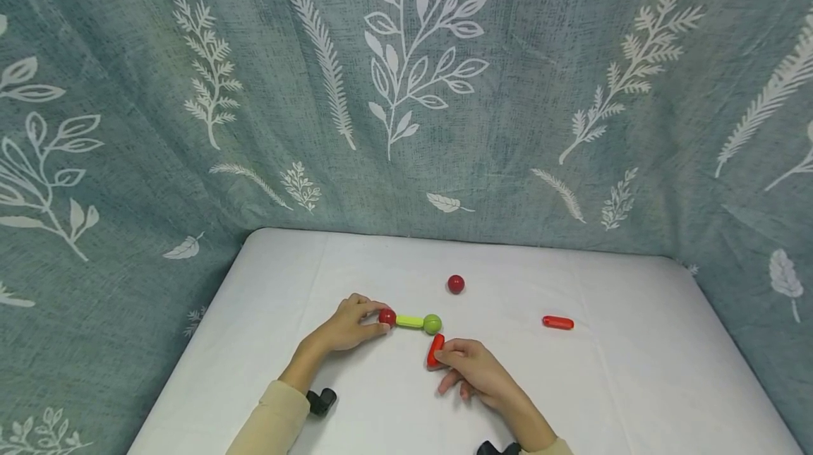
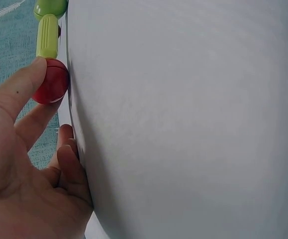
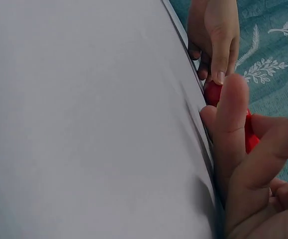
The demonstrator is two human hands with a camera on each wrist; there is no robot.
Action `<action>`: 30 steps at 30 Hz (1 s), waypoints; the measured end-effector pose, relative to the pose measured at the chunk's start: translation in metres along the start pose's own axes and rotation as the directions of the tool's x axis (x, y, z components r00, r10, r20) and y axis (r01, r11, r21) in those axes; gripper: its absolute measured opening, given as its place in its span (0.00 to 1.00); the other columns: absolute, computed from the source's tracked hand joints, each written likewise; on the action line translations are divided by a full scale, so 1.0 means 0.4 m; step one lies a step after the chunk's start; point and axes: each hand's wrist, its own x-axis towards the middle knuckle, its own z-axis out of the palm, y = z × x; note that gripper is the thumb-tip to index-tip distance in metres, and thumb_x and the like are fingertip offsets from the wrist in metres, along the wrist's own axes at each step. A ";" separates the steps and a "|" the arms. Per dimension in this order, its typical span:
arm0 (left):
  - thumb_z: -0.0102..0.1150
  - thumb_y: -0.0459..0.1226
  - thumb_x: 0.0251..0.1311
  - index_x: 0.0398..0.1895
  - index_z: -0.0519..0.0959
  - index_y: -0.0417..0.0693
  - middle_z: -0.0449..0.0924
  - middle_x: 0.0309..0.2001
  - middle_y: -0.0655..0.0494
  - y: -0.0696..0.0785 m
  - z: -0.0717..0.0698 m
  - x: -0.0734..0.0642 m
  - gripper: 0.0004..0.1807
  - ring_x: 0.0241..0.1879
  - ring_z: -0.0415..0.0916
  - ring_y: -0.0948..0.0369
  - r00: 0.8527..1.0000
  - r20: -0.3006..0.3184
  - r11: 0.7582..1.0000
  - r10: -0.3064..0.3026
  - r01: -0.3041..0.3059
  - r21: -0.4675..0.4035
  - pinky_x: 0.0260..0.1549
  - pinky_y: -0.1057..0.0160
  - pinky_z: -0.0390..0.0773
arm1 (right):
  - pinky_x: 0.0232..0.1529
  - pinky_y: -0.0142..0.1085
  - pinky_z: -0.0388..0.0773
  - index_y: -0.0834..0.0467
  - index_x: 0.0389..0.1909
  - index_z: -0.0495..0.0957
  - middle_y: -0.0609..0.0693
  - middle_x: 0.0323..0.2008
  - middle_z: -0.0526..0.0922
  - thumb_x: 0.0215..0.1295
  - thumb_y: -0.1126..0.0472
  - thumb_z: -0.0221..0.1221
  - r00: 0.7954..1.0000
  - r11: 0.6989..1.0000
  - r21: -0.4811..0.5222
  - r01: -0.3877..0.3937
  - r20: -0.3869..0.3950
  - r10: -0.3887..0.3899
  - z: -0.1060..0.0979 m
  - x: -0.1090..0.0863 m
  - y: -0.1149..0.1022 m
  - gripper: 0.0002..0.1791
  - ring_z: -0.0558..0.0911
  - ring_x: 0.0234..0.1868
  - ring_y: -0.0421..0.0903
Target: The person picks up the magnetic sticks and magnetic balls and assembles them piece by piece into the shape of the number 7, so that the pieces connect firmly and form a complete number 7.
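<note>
My left hand (image 1: pixel 348 326) pinches a dark red ball (image 1: pixel 387 317) between thumb and fingers. A yellow-green rod (image 1: pixel 409 322) joins that ball to a green ball (image 1: pixel 432 324) on its right; the left wrist view shows the ridged rod (image 2: pixel 47 37) and the red ball (image 2: pixel 53 82) touching end to end. Just below the green ball, my right hand (image 1: pixel 473 370) pinches a short red rod (image 1: pixel 435 351), which stands tilted close to the green ball. Whether the two touch, I cannot tell. In the right wrist view fingers hide most of the red rod (image 3: pixel 251 133).
Another dark red ball (image 1: pixel 456 284) lies farther back on the white table (image 1: pixel 356 257). A second red rod (image 1: pixel 558 322) lies to the right. Behind the table hangs a teal curtain (image 1: pixel 305 123) with white leaf patterns. Black wrist devices (image 1: pixel 322 401) sit by both forearms.
</note>
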 end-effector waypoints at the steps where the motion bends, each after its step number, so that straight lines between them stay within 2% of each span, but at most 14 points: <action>1: 0.64 0.56 0.62 0.61 0.80 0.60 0.70 0.51 0.54 0.000 0.000 0.000 0.25 0.53 0.65 0.54 1.000 -0.002 1.000 -0.001 0.001 -0.001 0.51 0.41 0.70 | 0.12 0.26 0.68 0.69 0.44 0.77 0.60 0.42 0.86 0.72 0.56 0.60 1.000 1.000 -0.004 0.001 0.006 -0.001 0.004 0.004 -0.001 0.17 0.85 0.23 0.44; 11: 0.64 0.56 0.63 0.60 0.80 0.61 0.70 0.51 0.54 -0.002 0.001 0.000 0.25 0.54 0.66 0.53 1.000 -0.002 1.000 -0.006 0.006 -0.003 0.50 0.41 0.71 | 0.12 0.25 0.68 0.69 0.42 0.77 0.61 0.42 0.86 0.72 0.58 0.59 0.998 1.000 0.022 -0.001 0.064 0.000 0.035 0.030 -0.001 0.15 0.86 0.23 0.44; 24: 0.64 0.54 0.63 0.61 0.80 0.58 0.70 0.52 0.52 0.006 -0.002 -0.001 0.25 0.56 0.66 0.52 1.000 -0.003 1.000 -0.011 0.011 -0.008 0.51 0.39 0.71 | 0.13 0.25 0.69 0.69 0.42 0.77 0.61 0.42 0.86 0.73 0.59 0.57 0.997 0.999 0.037 -0.014 0.071 0.011 0.040 0.037 0.002 0.14 0.86 0.24 0.44; 30: 0.64 0.54 0.63 0.60 0.80 0.60 0.70 0.50 0.54 0.005 -0.001 -0.001 0.24 0.54 0.65 0.53 1.000 -0.002 1.000 -0.004 0.004 -0.002 0.50 0.41 0.71 | 0.13 0.25 0.69 0.69 0.42 0.76 0.61 0.42 0.86 0.73 0.59 0.57 0.998 1.000 0.027 -0.008 0.068 0.006 0.045 0.035 0.003 0.14 0.86 0.24 0.44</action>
